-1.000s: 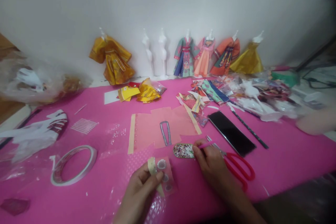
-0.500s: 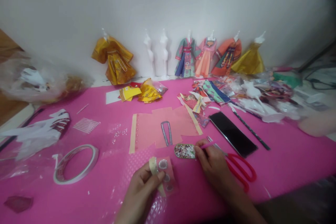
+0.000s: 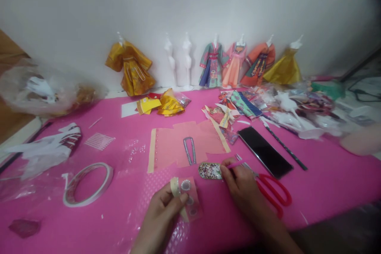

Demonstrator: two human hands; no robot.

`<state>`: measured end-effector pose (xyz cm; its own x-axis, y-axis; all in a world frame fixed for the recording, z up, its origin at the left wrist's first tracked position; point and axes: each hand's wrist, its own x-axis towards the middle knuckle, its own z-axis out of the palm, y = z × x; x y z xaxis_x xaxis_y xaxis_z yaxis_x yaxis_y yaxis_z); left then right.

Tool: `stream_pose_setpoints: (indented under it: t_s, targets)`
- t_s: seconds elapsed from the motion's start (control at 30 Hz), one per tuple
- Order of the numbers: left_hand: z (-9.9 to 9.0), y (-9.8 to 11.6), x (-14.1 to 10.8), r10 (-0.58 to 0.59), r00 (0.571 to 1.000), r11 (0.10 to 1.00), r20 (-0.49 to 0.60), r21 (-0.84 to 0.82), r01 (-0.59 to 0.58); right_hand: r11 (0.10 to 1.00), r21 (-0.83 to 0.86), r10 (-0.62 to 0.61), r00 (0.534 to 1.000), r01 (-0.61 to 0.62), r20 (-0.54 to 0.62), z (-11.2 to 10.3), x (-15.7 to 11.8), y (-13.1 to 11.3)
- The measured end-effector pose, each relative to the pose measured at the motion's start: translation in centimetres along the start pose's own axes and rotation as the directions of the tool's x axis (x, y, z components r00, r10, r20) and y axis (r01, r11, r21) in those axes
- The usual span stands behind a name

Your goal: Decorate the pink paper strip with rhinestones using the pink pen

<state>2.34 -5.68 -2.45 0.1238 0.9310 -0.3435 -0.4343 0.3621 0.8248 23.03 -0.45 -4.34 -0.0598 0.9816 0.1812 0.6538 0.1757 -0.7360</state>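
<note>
My left hand [image 3: 162, 208] pinches a small pink fabric piece [image 3: 195, 196] with a cream edge, its thumb lying over the front. Ring-shaped silvery decorations and tiny gems sit on that piece. In my right hand [image 3: 238, 180] is a thin pink stick [image 3: 239, 163], its lower end hidden by the fingers. Those fingers are at the right end of an oval case [image 3: 210, 170] full of multicoloured gems; whether they touch it I cannot tell. Behind both hands a larger pink garment piece [image 3: 166, 147] lies flat, with cream edges and a grey gem-studded loop [image 3: 189, 151] on it.
Red-handled scissors [image 3: 275, 192] lie beside my right forearm, near a black phone [image 3: 264, 151]. A tape roll [image 3: 87, 184] is at the left. Dressed doll forms [image 3: 212, 63] stand along the wall. Plastic-wrapped pieces [image 3: 300, 115] are heaped at the back right, with another person's arm [image 3: 361, 139] nearby.
The view has shifted very slightly. Both hands keep the same hold and place, with no visible change in the things around them.
</note>
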Motion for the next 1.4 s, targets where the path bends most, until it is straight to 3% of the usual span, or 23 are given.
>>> stream_pose_setpoints:
  t_s: [0.43, 0.63, 0.73, 0.87, 1.03, 1.2, 1.4]
  targets:
    - [-0.3, -0.4, 0.3, -0.010, 1.000, 0.999, -0.014, 0.030, 0.010, 0.993, 0.120, 0.010, 1.000, -0.007, -0.020, -0.5, -0.1, -0.2]
    - [-0.1, -0.1, 0.5, -0.046, 0.999, 0.998, 0.016, 0.031, 0.045, 0.968, 0.250, 0.009, 0.999, 0.004, -0.053, -0.7, -0.8, -1.5]
    - [0.1, 0.0, 0.4, -0.040, 0.998, 0.999, 0.038, 0.011, 0.039, 0.928, 0.372, 0.004, 0.998, 0.020, -0.064, -0.1, -1.7, -2.7]
    - [-0.2, -0.2, 0.4, -0.040, 0.999, 0.997, 0.014, 0.067, 0.039, 0.812, 0.571, -0.091, 0.993, 0.120, -0.079, 1.2, -2.8, -4.0]
    - [-0.6, -0.7, 0.5, -0.044, 0.999, 0.981, -0.022, 0.190, 0.047, 0.832, 0.523, -0.143, 0.983, 0.182, -0.114, 2.3, -3.1, -4.3]
    - [-0.4, -0.6, 0.5, -0.062, 0.998, 0.977, -0.024, 0.203, 0.065, 0.854, 0.462, -0.220, 0.971, 0.239, -0.096, 2.4, -3.0, -4.2]
    - [-0.2, -0.4, 0.6, -0.050, 0.998, 0.974, -0.044, 0.218, 0.058, 0.858, 0.456, -0.228, 0.971, 0.238, -0.079, 2.3, -2.9, -4.2]
